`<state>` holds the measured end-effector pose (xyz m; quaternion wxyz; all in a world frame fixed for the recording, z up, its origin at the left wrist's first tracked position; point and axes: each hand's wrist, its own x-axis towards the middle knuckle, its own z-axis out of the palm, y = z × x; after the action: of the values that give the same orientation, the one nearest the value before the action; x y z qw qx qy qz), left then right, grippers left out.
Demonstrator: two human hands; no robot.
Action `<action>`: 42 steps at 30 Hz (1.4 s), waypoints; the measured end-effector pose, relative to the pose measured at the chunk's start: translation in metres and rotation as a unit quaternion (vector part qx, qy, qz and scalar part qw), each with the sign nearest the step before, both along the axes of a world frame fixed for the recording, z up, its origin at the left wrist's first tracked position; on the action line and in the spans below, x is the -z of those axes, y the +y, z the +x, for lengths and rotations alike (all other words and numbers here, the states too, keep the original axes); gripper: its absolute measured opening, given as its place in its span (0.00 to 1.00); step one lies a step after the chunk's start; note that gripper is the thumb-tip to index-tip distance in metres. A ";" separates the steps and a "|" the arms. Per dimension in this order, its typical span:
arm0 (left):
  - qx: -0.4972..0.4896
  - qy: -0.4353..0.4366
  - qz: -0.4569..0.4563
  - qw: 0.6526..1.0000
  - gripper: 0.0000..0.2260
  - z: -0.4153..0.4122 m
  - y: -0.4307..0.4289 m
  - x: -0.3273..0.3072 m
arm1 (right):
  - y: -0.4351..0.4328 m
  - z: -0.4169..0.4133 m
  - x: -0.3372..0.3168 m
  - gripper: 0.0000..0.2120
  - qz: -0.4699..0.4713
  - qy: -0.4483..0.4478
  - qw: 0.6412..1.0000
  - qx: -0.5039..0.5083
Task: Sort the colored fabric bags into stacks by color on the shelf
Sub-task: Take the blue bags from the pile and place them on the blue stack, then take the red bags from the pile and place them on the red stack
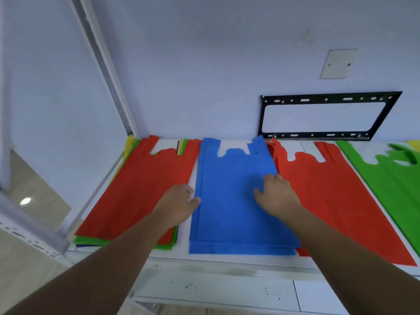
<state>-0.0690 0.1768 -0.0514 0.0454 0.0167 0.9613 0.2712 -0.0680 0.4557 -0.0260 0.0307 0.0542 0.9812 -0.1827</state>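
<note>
A blue bag stack (229, 214) lies flat in the middle of the white shelf (218, 261). My right hand (276, 196) rests on its right half with fingers spread. At the stack's left edge my left hand (179, 203) touches it with relaxed fingers. On the left sits a mixed pile topped by a red bag (141, 189), with green, yellow and dark blue bags showing beneath it. Right of the blue stack a red bag stack (336, 201) lies flat, and a green bag stack (391, 185) fills the far right.
A black metal bracket (327, 135) is fixed to the wall behind the shelf, with a white cover plate (338, 63) above it. A white upright post (109, 71) stands at the shelf's back left corner. The floor drops away left of the shelf.
</note>
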 end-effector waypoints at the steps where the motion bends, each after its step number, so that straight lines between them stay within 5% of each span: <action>1: 0.009 0.001 -0.007 1.000 0.16 0.002 -0.012 -0.001 | -0.015 0.001 0.001 0.18 -0.015 0.006 1.000 -0.022; 5: 0.045 0.000 -0.014 0.999 0.29 0.011 -0.061 -0.006 | -0.085 0.012 0.000 0.12 -0.101 0.010 0.991 -0.088; 10: 0.156 -0.062 -0.046 0.985 0.39 0.028 -0.127 -0.014 | -0.171 0.030 0.004 0.10 -0.347 -0.174 0.920 -0.059; 14: 0.222 -0.045 -0.092 0.970 0.43 0.039 -0.152 -0.002 | -0.206 0.044 0.009 0.14 -0.334 -0.128 0.934 0.000; 20: 0.231 0.069 -0.092 0.966 0.27 0.038 -0.159 0.009 | -0.225 0.065 0.009 0.14 -0.281 -0.068 0.956 0.045; 25: 0.218 0.084 -0.051 0.971 0.12 0.035 -0.166 0.007 | -0.231 0.073 0.006 0.12 -0.322 -0.044 0.941 0.095; 36: 0.254 0.056 -0.081 0.962 0.35 0.031 -0.172 0.009 | -0.251 0.063 0.008 0.18 -0.432 -0.118 0.885 0.129; 42: 0.227 0.159 -0.094 0.956 0.15 0.025 -0.168 0.001 | -0.243 0.060 0.005 0.10 -0.461 -0.086 0.865 0.177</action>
<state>-0.0436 0.0086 -0.0524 -0.0462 0.2731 0.9481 0.1564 -0.0078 0.2127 -0.0310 0.1039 0.2226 0.7522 -0.6114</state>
